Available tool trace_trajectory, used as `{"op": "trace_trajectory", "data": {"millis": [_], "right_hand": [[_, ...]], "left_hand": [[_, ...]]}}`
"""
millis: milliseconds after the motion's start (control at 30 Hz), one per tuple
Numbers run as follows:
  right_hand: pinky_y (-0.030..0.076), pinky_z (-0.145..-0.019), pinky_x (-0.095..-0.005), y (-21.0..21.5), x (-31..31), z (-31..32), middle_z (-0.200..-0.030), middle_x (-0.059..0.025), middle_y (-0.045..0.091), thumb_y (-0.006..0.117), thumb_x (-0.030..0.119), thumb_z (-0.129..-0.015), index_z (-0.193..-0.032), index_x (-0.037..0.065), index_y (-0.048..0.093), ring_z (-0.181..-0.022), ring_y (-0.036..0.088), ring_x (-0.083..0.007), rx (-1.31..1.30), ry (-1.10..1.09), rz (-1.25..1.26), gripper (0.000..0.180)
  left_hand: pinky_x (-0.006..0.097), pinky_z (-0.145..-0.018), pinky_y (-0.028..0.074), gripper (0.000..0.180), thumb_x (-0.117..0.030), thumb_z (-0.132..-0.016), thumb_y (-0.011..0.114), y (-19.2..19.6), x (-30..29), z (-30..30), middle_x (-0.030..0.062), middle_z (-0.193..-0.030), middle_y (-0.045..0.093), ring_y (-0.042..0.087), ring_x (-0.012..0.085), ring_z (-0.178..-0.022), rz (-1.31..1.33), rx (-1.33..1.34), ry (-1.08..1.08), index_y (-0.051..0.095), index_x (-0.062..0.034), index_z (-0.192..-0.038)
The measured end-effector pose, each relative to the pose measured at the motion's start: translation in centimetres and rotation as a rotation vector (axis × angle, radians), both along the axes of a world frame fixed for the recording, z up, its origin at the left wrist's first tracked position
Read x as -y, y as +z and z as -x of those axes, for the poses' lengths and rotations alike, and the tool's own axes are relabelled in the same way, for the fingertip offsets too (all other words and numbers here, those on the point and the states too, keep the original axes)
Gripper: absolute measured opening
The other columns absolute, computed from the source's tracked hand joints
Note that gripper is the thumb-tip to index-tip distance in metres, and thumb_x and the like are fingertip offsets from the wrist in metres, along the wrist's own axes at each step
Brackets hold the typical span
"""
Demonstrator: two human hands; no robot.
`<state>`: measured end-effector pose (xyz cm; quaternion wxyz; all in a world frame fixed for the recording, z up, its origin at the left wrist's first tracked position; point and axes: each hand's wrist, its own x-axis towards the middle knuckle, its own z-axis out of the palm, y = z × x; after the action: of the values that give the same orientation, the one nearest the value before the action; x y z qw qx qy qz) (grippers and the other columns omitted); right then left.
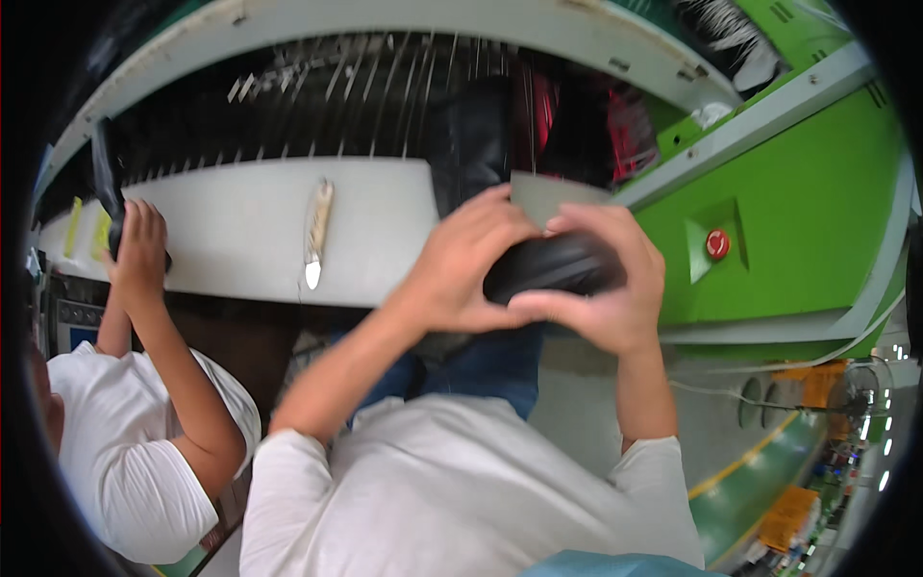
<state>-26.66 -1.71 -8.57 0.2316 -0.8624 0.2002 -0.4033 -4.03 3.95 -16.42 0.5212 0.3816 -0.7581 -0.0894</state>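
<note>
Between my two hands is a rounded, glossy black shoe-like piece (553,266); its exact kind is hard to make out. My left hand (486,255) wraps its left side, fingers over the top. From the right, my right hand (615,274) curls around it with the thumb along the near side. Motion blurs both hands slightly. Just beyond my left hand stands a dark leather-like piece (471,144), partly hidden by my fingers. A small knife with a wrapped handle (319,231) lies on the white work ledge (240,226) to the left.
A co-worker's hand (141,240) at the far left grips a black item (108,178). Behind the ledge runs a rack of thin metal rods (385,87). On the right, a green machine panel (798,231) carries a red stop button (718,244). A cable (769,367) hangs below it.
</note>
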Motion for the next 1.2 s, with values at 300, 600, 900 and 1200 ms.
{"op": "trace_trajectory", "data": {"millis": [300,600,900,1200], "right_hand": [[0.056,-0.087,-0.0431,-4.3,-0.6,-0.5,-0.115,-0.0082,0.066,0.109,0.045,-0.069,-0.119,0.01,0.074,-0.105,0.067,-0.0282,-0.277,-0.033,0.076,0.071],[0.052,-0.089,-0.0445,-11.2,-3.3,-2.8,-0.114,-0.0058,0.069,0.096,0.014,-0.075,-0.116,0.008,0.077,-0.105,0.067,-0.0304,-0.1,0.037,0.287,0.045],[0.044,-0.081,-0.0418,-10.9,-1.6,-4.2,-0.093,-0.0013,0.063,0.09,0.006,-0.076,-0.092,0.012,0.068,-0.088,0.061,-0.0267,-0.171,0.152,0.006,0.028],[0.057,-0.084,-0.0388,-9.3,0.8,-4.3,-0.097,0.0016,0.072,0.105,0.02,-0.066,-0.103,0.013,0.076,-0.097,0.069,-0.0231,-0.281,0.075,-0.369,0.048]], "left_hand": [[0.043,-0.108,0.061,0.103,-0.033,-0.056,0.119,-8.0,-8.9,-5.4,0.0135,-0.127,0.076,0.076,0.0261,-0.12,-0.213,-0.332,0.532,0.064,-0.0031,-0.138],[0.05,-0.119,0.059,0.064,-0.025,-0.072,0.107,-2.0,-9.3,-5.3,0.0162,-0.141,0.082,0.075,0.0405,-0.138,-0.174,0.189,0.351,0.08,0.0011,-0.124],[0.042,-0.105,0.068,0.061,-0.025,-0.073,0.106,-3.4,-7.4,-4.3,0.0159,-0.134,0.085,0.082,0.0341,-0.128,-0.25,0.213,0.304,0.086,0.0007,-0.124],[0.041,-0.101,0.069,0.05,-0.019,-0.075,0.107,-2.8,-6.9,-3.6,0.0187,-0.124,0.088,0.085,0.0352,-0.12,-0.302,0.189,0.355,0.088,0.0019,-0.116]]}}
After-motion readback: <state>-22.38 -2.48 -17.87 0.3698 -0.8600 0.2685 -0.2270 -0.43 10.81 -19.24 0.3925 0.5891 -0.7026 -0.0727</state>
